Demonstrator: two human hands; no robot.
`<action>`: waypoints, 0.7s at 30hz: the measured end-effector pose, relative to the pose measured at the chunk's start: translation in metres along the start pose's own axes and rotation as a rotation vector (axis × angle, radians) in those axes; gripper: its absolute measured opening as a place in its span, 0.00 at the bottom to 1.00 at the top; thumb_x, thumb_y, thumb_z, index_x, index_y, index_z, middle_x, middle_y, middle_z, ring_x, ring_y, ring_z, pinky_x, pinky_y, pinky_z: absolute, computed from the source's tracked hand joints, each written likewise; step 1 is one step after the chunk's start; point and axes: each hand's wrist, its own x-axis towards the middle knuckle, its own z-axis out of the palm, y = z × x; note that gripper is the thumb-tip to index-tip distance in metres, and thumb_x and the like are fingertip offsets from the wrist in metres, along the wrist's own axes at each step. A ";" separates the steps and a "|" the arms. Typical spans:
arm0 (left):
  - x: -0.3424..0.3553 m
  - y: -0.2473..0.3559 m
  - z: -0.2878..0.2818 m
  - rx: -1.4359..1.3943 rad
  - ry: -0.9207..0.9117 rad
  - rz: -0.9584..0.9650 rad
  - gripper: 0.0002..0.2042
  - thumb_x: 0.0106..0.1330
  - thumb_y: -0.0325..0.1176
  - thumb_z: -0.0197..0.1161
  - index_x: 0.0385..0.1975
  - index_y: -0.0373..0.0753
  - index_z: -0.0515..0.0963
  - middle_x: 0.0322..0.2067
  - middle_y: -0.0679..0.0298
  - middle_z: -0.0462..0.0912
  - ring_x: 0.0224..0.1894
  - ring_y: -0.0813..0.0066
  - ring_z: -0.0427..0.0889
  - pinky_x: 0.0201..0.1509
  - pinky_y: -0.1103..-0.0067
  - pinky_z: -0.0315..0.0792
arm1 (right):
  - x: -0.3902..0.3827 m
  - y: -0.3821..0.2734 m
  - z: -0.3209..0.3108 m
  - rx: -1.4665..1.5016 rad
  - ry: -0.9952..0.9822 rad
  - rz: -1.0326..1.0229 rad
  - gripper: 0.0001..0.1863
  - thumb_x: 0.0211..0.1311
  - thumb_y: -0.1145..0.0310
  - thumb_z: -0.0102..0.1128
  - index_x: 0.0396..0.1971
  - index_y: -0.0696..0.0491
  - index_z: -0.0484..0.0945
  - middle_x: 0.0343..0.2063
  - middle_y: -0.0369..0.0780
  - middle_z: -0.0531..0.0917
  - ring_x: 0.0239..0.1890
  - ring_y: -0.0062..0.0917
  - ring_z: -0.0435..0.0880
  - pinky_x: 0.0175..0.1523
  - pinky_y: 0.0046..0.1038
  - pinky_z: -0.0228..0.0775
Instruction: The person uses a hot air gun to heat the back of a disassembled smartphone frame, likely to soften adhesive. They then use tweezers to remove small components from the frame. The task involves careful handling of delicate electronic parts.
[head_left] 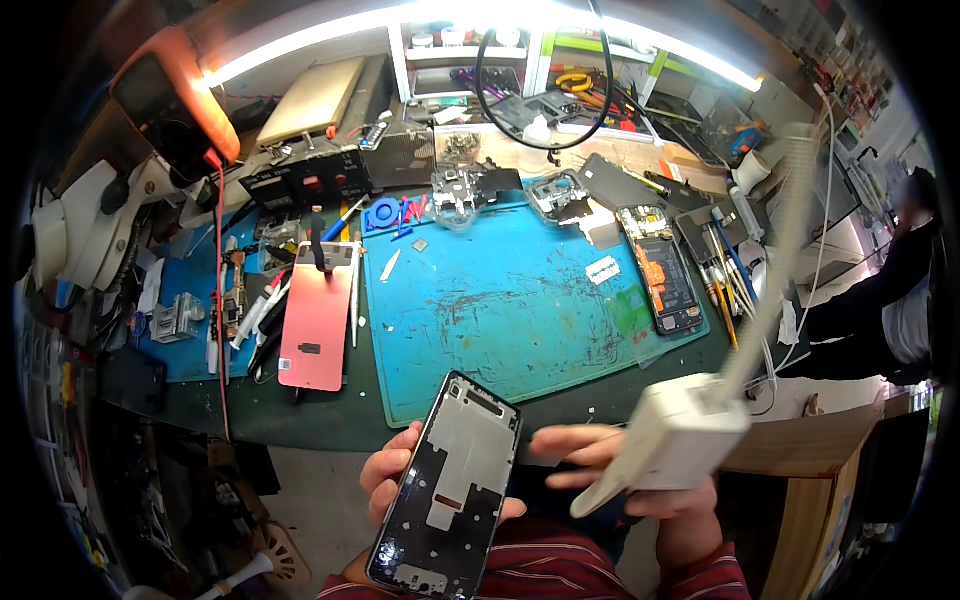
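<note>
My left hand grips a phone frame by its long edges, near my body. The frame is black with a grey metal middle and small cutouts, and it is tilted. To its right is my right hand, its fingers stretched out, slightly blurred and apart from the frame. A white box-shaped piece with a pointed tip and a thick pale cord covers part of this hand; whether they touch I cannot tell. Beyond my hands lies a blue work mat. An opened phone with orange labels rests at its right side.
Left of the mat lies a pink-backed phone screen with a dark ribbon. A razor blade and phone parts are on the mat. Tweezers and screwdrivers stand right. An orange-cased meter is far left. A person stands right.
</note>
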 end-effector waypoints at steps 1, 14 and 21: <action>0.002 -0.002 0.003 0.088 0.008 0.096 0.42 0.51 0.52 0.78 0.62 0.47 0.61 0.55 0.62 0.59 0.61 0.70 0.64 0.63 0.76 0.74 | 0.001 0.008 -0.002 0.068 0.006 0.088 0.35 0.52 0.78 0.62 0.63 0.68 0.66 0.67 0.59 0.61 0.72 0.47 0.60 0.72 0.46 0.58; -0.046 0.004 -0.007 -0.897 0.045 -0.750 0.22 0.72 0.36 0.58 0.59 0.32 0.62 0.53 0.48 0.74 0.53 0.64 0.79 0.57 0.69 0.77 | 0.007 -0.001 0.004 -0.127 0.025 0.206 0.32 0.42 0.83 0.61 0.55 0.63 0.75 0.56 0.49 0.79 0.56 0.34 0.79 0.63 0.34 0.69; -0.024 -0.010 -0.025 -1.499 -0.623 -1.257 0.44 0.61 0.63 0.62 0.66 0.32 0.59 0.59 0.49 0.71 0.61 0.55 0.74 0.63 0.59 0.71 | 0.014 -0.011 -0.001 -0.314 -0.036 0.249 0.31 0.43 0.82 0.61 0.55 0.60 0.76 0.53 0.45 0.83 0.59 0.32 0.78 0.64 0.34 0.66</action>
